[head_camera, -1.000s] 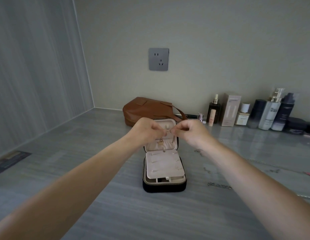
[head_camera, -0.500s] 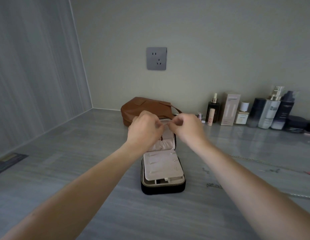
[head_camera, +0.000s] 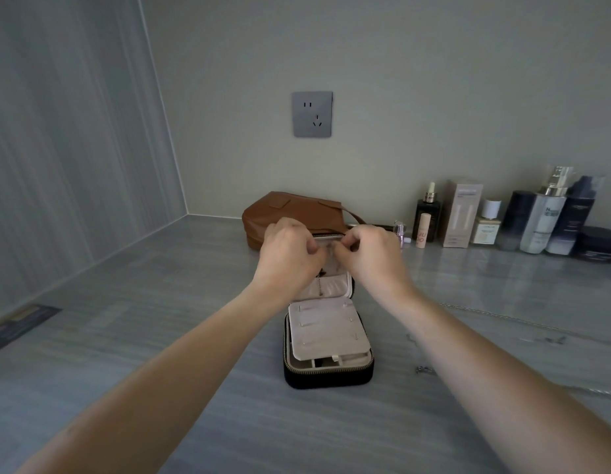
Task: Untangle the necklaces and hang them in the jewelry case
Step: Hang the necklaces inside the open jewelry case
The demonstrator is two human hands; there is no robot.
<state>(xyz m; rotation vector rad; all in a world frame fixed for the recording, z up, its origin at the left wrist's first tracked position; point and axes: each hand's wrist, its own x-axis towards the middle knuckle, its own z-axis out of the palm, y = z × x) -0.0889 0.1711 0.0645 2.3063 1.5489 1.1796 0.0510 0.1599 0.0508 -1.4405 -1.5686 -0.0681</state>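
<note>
A small black jewelry case (head_camera: 328,376) with a pale pink lining stands open on the grey counter, its lid upright at the far side. My left hand (head_camera: 290,258) and my right hand (head_camera: 372,256) meet at the top of the lid, fingertips pinching a thin necklace (head_camera: 319,285) whose chain hangs down inside the lid. The part of the chain at the fingertips is hidden by my fingers. Other chains (head_camera: 502,316) lie loose on the counter to the right of the case.
A brown leather bag (head_camera: 283,208) lies just behind the case. Several cosmetic bottles and boxes (head_camera: 502,217) line the back wall at the right. A wall socket (head_camera: 312,113) sits above. A dark card (head_camera: 20,323) lies at the far left.
Both hands have moved up and away to the top edge of the lid, carrying the necklace there. The chain now dangles down the lid's lining.
</note>
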